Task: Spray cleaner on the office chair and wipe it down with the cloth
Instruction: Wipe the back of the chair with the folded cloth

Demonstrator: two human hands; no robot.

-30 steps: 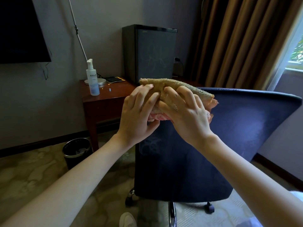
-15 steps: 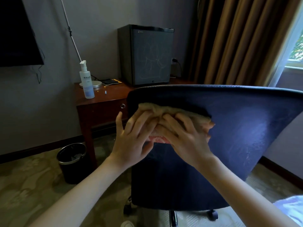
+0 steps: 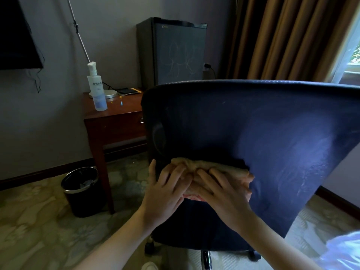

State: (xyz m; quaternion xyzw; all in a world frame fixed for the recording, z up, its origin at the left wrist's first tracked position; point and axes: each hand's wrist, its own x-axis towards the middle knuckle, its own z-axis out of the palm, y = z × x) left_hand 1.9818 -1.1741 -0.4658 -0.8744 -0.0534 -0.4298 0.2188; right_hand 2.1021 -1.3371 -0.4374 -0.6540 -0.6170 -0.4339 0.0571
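Two bare forearms are seen reaching forward from the bottom of the view. The left hand (image 3: 165, 191) and the right hand (image 3: 220, 193) are laid side by side on a folded tan cloth (image 3: 196, 165). Nothing is gripped. The fingers of both hands are spread and fairly straight, and the cloth is pressed flat under them, probably so that even pressure is put on the surface.

The cloth is held against the lower left part of the back of the office chair (image 3: 263, 133), a wide, dark blue backrest that is turned towards the viewer. The wiping step is judged to be under way.

Beyond the chair, to the left, a black waste bin (image 3: 81, 190) is set on the patterned carpet beside a wooden side table (image 3: 116, 121). The white spray bottle (image 3: 96, 88) is stood upright on that table, well apart from the hands, so spraying is judged to be finished for now.

Further back, a dark mini fridge (image 3: 175, 53) is placed against the wall, with brown curtains (image 3: 282, 36) to its right.
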